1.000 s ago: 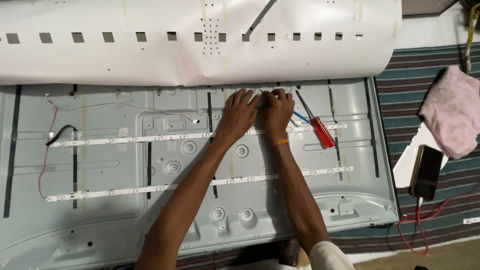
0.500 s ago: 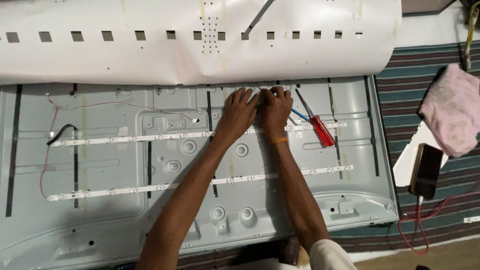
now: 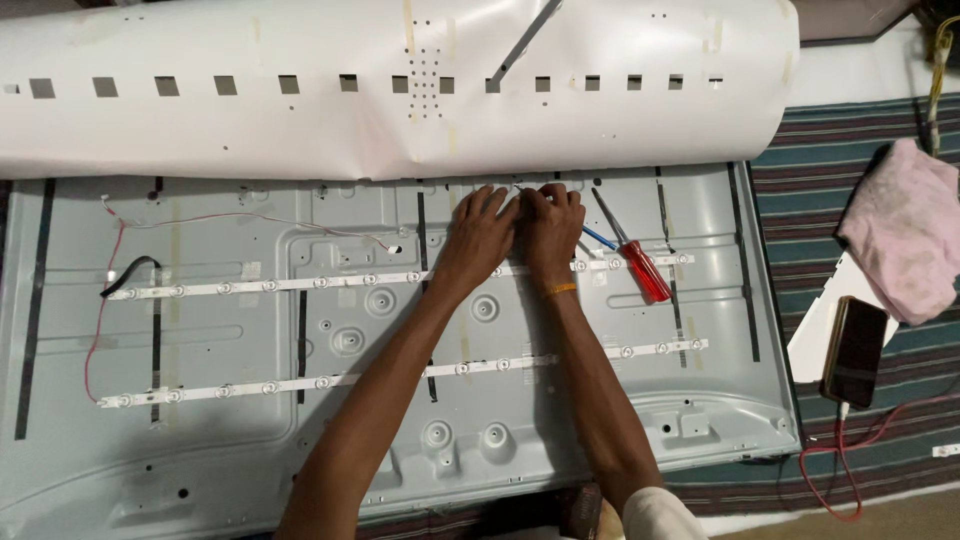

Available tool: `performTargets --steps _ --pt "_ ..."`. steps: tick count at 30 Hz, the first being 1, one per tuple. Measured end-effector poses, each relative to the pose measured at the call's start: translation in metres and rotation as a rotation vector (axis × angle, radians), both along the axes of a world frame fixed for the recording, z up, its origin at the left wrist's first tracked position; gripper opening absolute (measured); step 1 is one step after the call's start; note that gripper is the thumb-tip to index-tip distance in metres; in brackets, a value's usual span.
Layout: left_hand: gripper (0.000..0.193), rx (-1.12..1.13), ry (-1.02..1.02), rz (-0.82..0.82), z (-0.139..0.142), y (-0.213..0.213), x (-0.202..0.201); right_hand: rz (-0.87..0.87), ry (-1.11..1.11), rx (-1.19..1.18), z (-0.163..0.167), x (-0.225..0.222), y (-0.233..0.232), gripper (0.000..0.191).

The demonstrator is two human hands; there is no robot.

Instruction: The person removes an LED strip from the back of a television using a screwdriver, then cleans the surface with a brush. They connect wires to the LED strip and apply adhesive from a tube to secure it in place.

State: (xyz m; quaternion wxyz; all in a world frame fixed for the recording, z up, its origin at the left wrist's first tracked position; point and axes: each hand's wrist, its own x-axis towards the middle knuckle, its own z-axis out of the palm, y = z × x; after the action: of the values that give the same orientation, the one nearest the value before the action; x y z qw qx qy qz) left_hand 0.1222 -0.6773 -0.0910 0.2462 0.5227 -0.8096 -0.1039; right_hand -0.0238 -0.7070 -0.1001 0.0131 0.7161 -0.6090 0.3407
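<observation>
Both hands lie side by side on the grey metal back panel point(image 3: 250, 400) of a large opened screen, near its upper edge and just under the rolled white sheet point(image 3: 300, 130) that covers the top of the panel. The left hand point(image 3: 482, 232) rests palm down with its fingers a little spread and stretched toward the sheet's edge; the right hand point(image 3: 553, 228) touches it, with fingers bent and close together. Whether the fingertips pinch something small there, I cannot tell, because the hands hide that spot. The upper light strip point(image 3: 300, 283) runs across the panel and passes under both wrists, and the lower light strip point(image 3: 300, 383) lies parallel below, under the forearms. A red-handled screwdriver point(image 3: 640, 266) lies on the panel just right of the right hand. A thin red wire point(image 3: 100, 310) loops at the panel's left side. On the striped mat point(image 3: 800, 200) to the right lie a pink cloth point(image 3: 900, 240) and a dark phone point(image 3: 853, 350).
</observation>
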Motion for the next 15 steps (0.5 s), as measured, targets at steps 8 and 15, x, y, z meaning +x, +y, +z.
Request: performTargets --steps 8,15 --pt "0.049 0.016 -0.001 0.008 0.0003 -0.0009 -0.0014 -0.015 -0.007 0.001 0.002 -0.0004 0.0002 0.018" --pt "0.048 0.031 0.022 -0.008 0.0037 0.0011 -0.0003 -0.023 0.028 0.02 0.0044 -0.0047 0.0034 0.027"
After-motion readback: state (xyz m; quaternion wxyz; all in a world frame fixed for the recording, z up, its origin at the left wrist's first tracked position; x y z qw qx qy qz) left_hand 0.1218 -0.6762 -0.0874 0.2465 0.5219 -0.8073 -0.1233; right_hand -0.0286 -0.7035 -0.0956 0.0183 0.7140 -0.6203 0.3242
